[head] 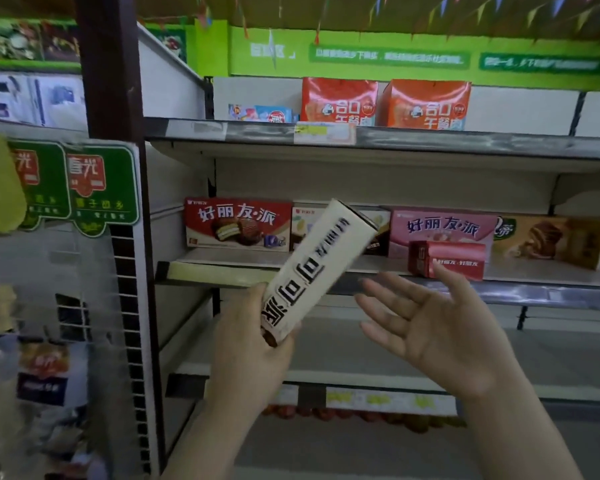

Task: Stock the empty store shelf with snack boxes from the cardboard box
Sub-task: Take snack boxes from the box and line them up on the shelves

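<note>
My left hand (253,344) grips the cream snack box (317,268), right hand (440,327) spread beside; I'd level it before sliding onto the shelf (378,268).

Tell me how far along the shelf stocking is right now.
Partly done. The middle shelf already carries a row: a red pie box, a pink pie box, a small red box in front of it. In hand: the left hand grips a long cream box, tilted; the right hand is open beside it. Left: placing it; the lower shelf looks bare.
</note>
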Available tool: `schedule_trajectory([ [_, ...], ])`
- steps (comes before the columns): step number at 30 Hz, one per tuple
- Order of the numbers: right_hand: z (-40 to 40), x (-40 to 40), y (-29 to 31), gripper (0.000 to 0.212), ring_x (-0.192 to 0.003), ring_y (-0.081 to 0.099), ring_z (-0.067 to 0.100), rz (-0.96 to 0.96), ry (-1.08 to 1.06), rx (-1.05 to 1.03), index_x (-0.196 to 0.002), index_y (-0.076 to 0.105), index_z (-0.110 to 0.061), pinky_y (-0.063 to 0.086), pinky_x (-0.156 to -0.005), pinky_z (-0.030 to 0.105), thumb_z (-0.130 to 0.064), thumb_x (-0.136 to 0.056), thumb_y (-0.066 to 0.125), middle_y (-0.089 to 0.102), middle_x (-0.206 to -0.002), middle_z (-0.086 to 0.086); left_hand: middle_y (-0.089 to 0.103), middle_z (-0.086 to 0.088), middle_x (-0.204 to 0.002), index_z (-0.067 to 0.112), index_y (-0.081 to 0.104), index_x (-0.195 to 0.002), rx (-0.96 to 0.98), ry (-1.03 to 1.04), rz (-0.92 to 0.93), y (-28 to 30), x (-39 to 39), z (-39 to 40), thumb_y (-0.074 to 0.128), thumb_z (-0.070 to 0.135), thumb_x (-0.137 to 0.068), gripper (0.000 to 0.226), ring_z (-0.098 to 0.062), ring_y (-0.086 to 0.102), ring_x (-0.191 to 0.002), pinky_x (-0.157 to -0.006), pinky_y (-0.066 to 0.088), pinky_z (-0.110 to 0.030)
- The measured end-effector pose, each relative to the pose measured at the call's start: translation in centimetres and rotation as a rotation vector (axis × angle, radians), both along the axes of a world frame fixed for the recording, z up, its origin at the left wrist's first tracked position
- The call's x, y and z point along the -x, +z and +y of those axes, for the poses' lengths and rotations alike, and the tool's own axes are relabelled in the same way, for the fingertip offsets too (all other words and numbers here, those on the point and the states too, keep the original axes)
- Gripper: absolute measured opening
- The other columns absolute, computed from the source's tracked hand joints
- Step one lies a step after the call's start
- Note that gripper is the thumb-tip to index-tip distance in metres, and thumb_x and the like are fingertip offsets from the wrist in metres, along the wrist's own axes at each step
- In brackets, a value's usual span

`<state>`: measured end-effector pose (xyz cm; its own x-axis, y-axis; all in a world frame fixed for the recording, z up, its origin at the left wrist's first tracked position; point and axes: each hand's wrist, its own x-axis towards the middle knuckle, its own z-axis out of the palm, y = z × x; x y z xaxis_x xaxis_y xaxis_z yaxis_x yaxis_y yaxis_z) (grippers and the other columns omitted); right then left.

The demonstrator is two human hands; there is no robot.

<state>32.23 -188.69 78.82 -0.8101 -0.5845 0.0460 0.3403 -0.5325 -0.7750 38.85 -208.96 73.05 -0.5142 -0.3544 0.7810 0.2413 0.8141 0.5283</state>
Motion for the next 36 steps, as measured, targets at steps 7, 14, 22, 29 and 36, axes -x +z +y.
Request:
schedule_trajectory([
  [7, 1.7, 1.4, -0.3, 0.072, -0.104, 0.066, 0.038, 0.083, 0.010, -0.236, -0.122, 0.061, -0.010, 0.057, -0.084, 0.049, -0.061, -0.072, 0.055, 0.070, -0.112, 0.020, 0.055, 0.012, -0.120, 0.025, 0.052, -0.116, 0.725, 0.328, 0.302, -0.3, 1.6, -1.7, 0.076, 0.007, -0.067, 0.058, -0.017, 0.051, -0.109, -0.107, 0.019, -0.061],
  [14, 0.7, 2.4, -2.5, 0.068, -0.077, 0.072, 0.028, 0.130, -0.159, -0.062, -0.125, 0.056, 0.000, 0.059, -0.058, 0.032, -0.024, -0.067, 0.080, 0.071, -0.102, 0.020, 0.043, 0.005, -0.141, 0.030, 0.047, -0.124, 0.757, 0.340, 0.210, 0.0, 2.0, -2.7, 0.073, 0.039, -0.074, 0.057, -0.023, 0.040, -0.129, -0.110, 0.016, -0.053],
  [22, 0.7, 3.3, -3.8, 0.053, -0.078, 0.071, 0.026, 0.154, -0.289, 0.085, -0.122, 0.058, -0.007, 0.059, -0.066, 0.032, -0.024, -0.072, 0.068, 0.071, -0.101, 0.015, 0.034, 0.008, -0.151, 0.039, 0.012, -0.150, -0.402, -0.102, -0.066, 0.2, 0.2, -0.4, 0.061, 0.077, -0.065, 0.105, -0.005, 0.044, -0.127, -0.099, 0.038, -0.029],
  [29, -2.2, 1.7, -4.5, 0.052, -0.087, 0.070, 0.030, 0.161, -0.244, 0.059, -0.123, 0.056, -0.014, 0.060, -0.068, 0.036, -0.019, -0.072, 0.068, 0.071, -0.105, 0.014, 0.071, 0.020, -0.105, 0.032, 0.030, -0.139, -0.727, -0.573, -0.275, 0.0, 1.8, 3.7, 0.065, 0.073, -0.068, 0.089, -0.007, 0.069, -0.099, -0.092, 0.053, -0.037],
  [36, -1.6, 2.2, -5.8, 0.096, -0.111, 0.063, 0.014, 0.464, -0.316, -0.382, -0.137, 0.040, -0.037, 0.048, -0.100, 0.044, -0.050, -0.055, 0.087, 0.064, -0.124, -0.007, 0.072, 0.010, -0.105, 0.038, 0.041, -0.129, -0.741, -0.510, -0.008, 2.0, 0.7, 1.1, 0.093, 0.031, -0.055, 0.091, -0.013, 0.070, -0.097, -0.071, 0.057, -0.032],
])
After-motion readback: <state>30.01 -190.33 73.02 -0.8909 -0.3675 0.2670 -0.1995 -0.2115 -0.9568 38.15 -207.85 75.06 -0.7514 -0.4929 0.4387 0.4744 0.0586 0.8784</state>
